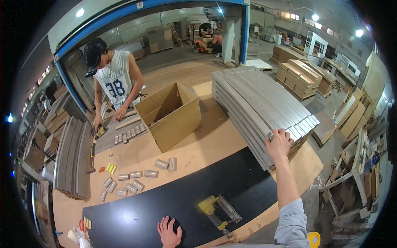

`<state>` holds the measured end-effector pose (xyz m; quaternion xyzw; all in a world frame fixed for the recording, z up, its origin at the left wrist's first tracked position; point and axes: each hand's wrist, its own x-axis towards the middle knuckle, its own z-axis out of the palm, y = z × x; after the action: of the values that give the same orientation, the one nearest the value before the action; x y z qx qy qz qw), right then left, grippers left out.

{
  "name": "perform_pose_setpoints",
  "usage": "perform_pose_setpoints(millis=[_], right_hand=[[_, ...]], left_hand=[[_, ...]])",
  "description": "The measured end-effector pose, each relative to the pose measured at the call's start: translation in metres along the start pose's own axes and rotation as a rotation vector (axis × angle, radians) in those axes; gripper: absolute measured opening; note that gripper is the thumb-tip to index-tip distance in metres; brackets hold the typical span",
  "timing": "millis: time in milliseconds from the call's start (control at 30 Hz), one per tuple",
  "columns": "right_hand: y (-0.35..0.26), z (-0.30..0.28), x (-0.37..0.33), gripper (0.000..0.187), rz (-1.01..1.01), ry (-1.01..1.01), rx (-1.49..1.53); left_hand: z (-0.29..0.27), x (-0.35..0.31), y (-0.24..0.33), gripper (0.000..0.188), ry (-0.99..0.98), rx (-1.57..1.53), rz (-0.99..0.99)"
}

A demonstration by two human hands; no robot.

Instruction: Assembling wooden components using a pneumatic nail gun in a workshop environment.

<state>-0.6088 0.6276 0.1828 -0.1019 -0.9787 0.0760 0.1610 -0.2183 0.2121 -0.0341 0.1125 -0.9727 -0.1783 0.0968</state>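
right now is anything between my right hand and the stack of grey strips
Nothing visible. The right hand is already on the near end of the stack of grey strips, fingers curled over the top strip. The left hand lies flat on the black mat, apart from the stack.

- Right hand point(279, 142): bare, no glove, no ring or watch visible.
- Right forearm: bare from wrist to near the elbow, long and slim in this view.
- Right sleeve point(292, 223): light grey soft fabric, pushed up and bunched at the elbow, creased folds visible.
- Left hand point(168, 232): bare, no glove; only hand and wrist in view, sleeve not visible.
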Motion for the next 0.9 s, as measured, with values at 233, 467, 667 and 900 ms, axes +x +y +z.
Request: perform_pose_setpoints(millis=[233, 467, 667, 900], right_hand=[[0.048, 0.035, -0.018, 0.049, -0.057, 0.291, 0.004], [0.045, 0.042, -0.018, 0.054, -0.003, 0.445, 0.297], [0.048, 0.066, 0.0, 0.086, 0.545, 0.619, 1.302], [0.044, 0.061, 0.007, 0.095, 0.513, 0.529, 1.165]], left_hand=[[0.003, 0.004, 0.0, 0.053, -0.041, -0.014, 0.023], [-0.004, 0.003, 0.003, 0.051, 0.01, 0.006, 0.003], [-0.002, 0.002, 0.007, 0.05, 0.018, 0.002, 0.017], [0.002, 0.001, 0.006, 0.049, 0.045, -0.021, 0.041]])
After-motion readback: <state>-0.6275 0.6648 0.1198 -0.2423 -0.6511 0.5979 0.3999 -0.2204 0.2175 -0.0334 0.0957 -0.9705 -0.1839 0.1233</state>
